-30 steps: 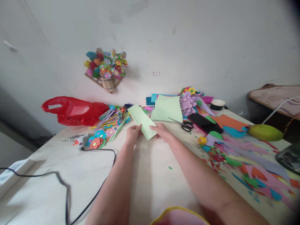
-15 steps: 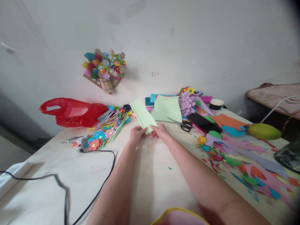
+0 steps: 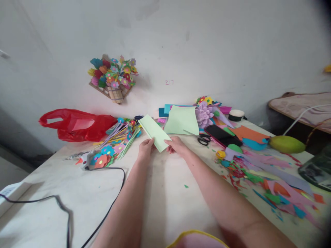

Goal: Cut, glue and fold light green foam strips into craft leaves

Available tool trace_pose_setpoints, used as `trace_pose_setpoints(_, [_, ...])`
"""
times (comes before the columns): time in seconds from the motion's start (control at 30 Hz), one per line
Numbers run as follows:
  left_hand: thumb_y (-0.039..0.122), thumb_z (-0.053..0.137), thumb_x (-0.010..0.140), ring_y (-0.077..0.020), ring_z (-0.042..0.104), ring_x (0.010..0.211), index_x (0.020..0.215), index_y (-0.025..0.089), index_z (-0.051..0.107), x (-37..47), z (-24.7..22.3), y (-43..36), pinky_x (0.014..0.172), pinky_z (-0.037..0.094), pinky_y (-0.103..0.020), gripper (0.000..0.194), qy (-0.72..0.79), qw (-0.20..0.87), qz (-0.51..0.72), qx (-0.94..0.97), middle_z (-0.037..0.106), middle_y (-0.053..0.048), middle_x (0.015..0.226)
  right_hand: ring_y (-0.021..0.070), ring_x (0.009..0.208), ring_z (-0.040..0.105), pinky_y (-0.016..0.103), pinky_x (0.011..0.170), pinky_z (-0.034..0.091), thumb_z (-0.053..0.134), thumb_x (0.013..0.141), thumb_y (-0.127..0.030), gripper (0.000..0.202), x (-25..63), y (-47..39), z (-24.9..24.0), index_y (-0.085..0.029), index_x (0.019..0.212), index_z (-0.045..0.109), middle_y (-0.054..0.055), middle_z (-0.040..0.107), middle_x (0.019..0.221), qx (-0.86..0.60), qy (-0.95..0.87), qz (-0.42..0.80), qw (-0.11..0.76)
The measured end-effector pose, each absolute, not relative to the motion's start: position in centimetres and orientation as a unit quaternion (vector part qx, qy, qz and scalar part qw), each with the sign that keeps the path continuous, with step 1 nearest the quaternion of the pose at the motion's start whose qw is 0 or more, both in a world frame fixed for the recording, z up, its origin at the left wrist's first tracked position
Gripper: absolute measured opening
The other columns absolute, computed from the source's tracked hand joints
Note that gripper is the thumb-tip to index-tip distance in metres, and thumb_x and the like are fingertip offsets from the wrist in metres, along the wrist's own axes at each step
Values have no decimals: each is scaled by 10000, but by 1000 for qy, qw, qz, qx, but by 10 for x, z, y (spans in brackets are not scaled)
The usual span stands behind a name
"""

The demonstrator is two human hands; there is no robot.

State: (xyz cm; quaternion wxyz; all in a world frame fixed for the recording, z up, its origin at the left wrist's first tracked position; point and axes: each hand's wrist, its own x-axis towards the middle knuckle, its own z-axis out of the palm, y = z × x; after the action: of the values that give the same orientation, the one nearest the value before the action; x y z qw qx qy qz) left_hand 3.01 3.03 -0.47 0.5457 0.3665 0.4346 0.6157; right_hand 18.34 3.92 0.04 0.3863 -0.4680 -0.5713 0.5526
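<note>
A folded pale green sheet is held tilted above the table, its long side running from upper left to lower right. My left hand pinches its left edge, fingers closed. At the sheet's lower right corner, my right hand grips the edge between thumb and fingers. Just behind lies a larger pale green sheet, with black-handled scissors resting at its lower right.
A red plastic bag, paper flowers and a glue gun with a black cord lie left. On the right are a phone, a green-yellow fruit, coloured scraps and a dark glass object.
My left hand has shifted left along the folded sheet's edge, away from my right hand. The sheet has tilted a little and its lower end shows more. The whole view has shifted slightly.
</note>
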Motion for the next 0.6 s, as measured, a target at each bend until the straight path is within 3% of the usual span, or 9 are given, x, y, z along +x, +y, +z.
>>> trace_pose_setpoints(0.2, [281, 696, 589, -144, 604, 581, 661, 126, 534, 25, -8, 33, 624, 475, -288, 235, 398, 546, 653, 343, 632, -34, 611, 91, 394, 520, 178, 382, 341, 399, 823, -430, 328, 196, 46, 14, -146, 834, 563, 11, 594, 536, -523, -630, 461, 342])
trace_pose_setpoints(0.33, [261, 689, 596, -136, 607, 578, 683, 136, 520, 25, -11, 36, 603, 476, -273, 227, 398, 542, 656, 341, 631, -21, 615, 155, 678, 615, 221, 575, 422, 401, 823, -378, 307, 220, 49, 30, -159, 794, 614, 78, 651, 731, -677, -661, 180, 271])
trace_pose_setpoints(0.43, [254, 681, 606, -137, 607, 565, 698, 142, 512, 25, -10, 35, 589, 479, -275, 222, 396, 544, 658, 339, 631, -20, 613, 212, 889, 588, 271, 698, 421, 463, 780, -259, 218, 243, 47, 43, -164, 892, 624, 121, 638, 912, -744, -637, 8, 202])
trace_pose_setpoints(0.6, [231, 680, 605, -132, 604, 566, 678, 140, 508, 22, -8, 33, 601, 480, -270, 208, 377, 559, 664, 324, 626, -19, 603, 256, 937, 571, 320, 714, 438, 501, 729, -226, 291, 276, 46, 52, -142, 987, 606, 158, 599, 1008, -806, -579, 27, 119])
